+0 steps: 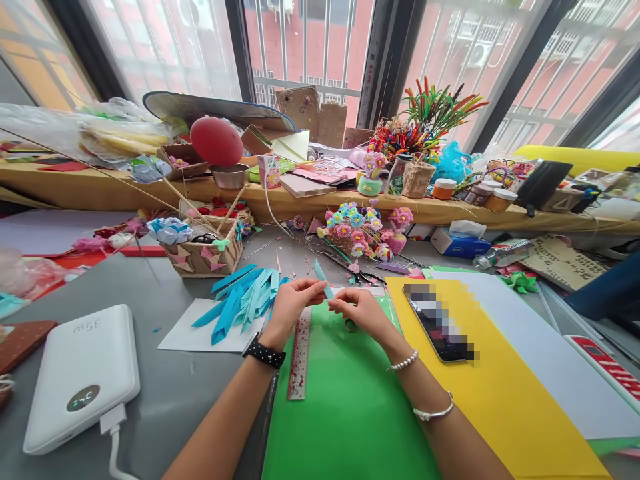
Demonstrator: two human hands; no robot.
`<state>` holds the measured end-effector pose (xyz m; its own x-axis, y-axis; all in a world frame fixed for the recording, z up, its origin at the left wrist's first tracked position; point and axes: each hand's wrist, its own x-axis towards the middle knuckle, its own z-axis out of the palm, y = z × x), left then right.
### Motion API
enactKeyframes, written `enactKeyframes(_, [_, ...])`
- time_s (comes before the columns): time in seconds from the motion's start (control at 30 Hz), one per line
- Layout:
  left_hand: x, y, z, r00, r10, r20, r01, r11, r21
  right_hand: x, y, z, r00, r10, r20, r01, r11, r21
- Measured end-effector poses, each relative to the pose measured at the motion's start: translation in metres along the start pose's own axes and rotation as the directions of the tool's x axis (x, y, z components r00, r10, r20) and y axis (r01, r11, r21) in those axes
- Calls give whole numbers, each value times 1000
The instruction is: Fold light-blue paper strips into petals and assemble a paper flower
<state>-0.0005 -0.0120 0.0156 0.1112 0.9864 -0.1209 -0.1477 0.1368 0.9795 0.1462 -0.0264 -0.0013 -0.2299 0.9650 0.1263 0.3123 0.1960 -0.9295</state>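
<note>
Between my two hands is a narrow folded strip of light blue paper [321, 273], its pointed end slanting up and to the left. My left hand [296, 305] pinches it near the middle, thumb against fingers. The fingertips of my right hand [363, 312] close on its lower end. Both hands are above a shiny green sheet [340, 413], where a patterned ruler [299, 357] lies below my left fingers. A small ring-shaped thing [351, 325] shows under my right hand, partly hidden. Several folded blue paper strips [247, 300] are piled on white paper [183, 327] to the left.
A white power bank [85, 380] with a cable lies at left. On yellow paper [500, 413] at right is a phone [440, 327]. Behind are a decorated cardboard box [207, 257], pliers [367, 275], crocheted flowers [357, 230] and a tissue pack [460, 243]. A crowded ledge runs below the windows.
</note>
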Motion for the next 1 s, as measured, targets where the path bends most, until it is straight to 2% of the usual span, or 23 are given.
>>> enactKeyframes(0.1, [1,2,-3,1000,-8,18,8,1000,-14,0,1,-2,999,11,39,-12,1000,18])
enactKeyframes(0.23, [3,5,-9,1000,-4,-4,4,999,-38,-2,-2,-4,988,35,149,-38,999,17])
enactKeyframes(0.3, [3,5,-9,1000,20,13,-19,1000,-7,-2,-4,-4,991,31,128,-34,999,23])
enactKeyframes(0.4, [1,3,-4,993,88,76,-98,985,145,-1,-4,-2,999,15,32,-17,998,55])
enactKeyframes(0.5, [-2,10,-4,978,143,153,-188,921,342,1,-1,-1,1000,7,4,-7,996,88])
enactKeyframes(0.57, [-4,22,-13,970,166,175,-233,834,500,1,1,-1,1000,7,-1,-6,995,101])
enactKeyframes(0.6, [-5,29,-20,970,187,157,-244,751,614,1,2,0,1000,10,-6,-9,994,106])
enactKeyframes(0.63, [-7,36,-29,970,226,94,-219,634,741,1,3,0,1000,15,-11,-14,994,112])
enactKeyframes(0.67, [-9,43,-39,964,264,-23,-118,505,855,1,4,0,1000,21,-14,-19,993,118])
enactKeyframes(0.7, [-11,48,-50,941,303,-150,23,384,923,1,4,1,999,27,-19,-24,992,125])
enactKeyframes(0.73, [-13,53,-60,911,346,-226,126,287,950,1,5,1,999,30,-23,-27,991,132])
enactKeyframes(0.77, [-14,55,-69,909,321,-265,203,216,955,1,5,1,999,33,-28,-29,990,140])
enactKeyframes(0.83, [-15,56,-82,925,216,-312,288,136,948,1,6,2,998,43,-37,-37,988,149])
enactKeyframes(0.9, [-14,54,-87,951,77,-300,293,93,952,1,7,2,997,56,-47,-48,987,155])
enactKeyframes(0.97, [-12,50,-86,952,15,-305,304,57,951,2,7,2,996,65,-53,-56,986,160])
enactKeyframes(1.0, [-11,49,-84,949,21,-313,312,38,949,2,7,2,996,66,-56,-56,985,163])
